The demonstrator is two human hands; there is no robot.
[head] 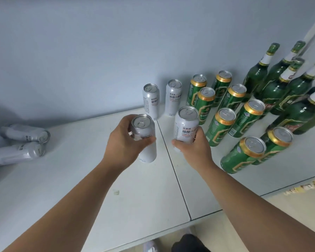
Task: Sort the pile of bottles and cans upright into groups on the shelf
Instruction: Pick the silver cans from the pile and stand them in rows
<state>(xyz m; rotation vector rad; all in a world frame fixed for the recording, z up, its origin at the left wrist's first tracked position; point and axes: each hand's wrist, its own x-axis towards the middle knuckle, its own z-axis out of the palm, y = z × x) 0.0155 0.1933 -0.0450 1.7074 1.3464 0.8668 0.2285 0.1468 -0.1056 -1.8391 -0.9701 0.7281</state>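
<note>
My left hand point(125, 140) grips a white can point(144, 135) held upright at the middle of the white shelf point(98, 179). My right hand point(195, 148) grips a second white can point(186, 124), also upright, just to the right. Behind them two white cans point(151, 100) point(173, 97) stand upright near the wall. Several green cans point(220, 126) stand in rows to the right. Several green glass bottles point(273, 84) stand upright at the far right. At the left edge white cans point(25, 133) lie on their sides in a pile.
A pale blue wall point(98, 51) backs the shelf. A dark seam point(173, 170) runs across the shelf between my hands. The shelf's front edge is near my body, with floor point(244, 224) and a shoe point(149, 246) below.
</note>
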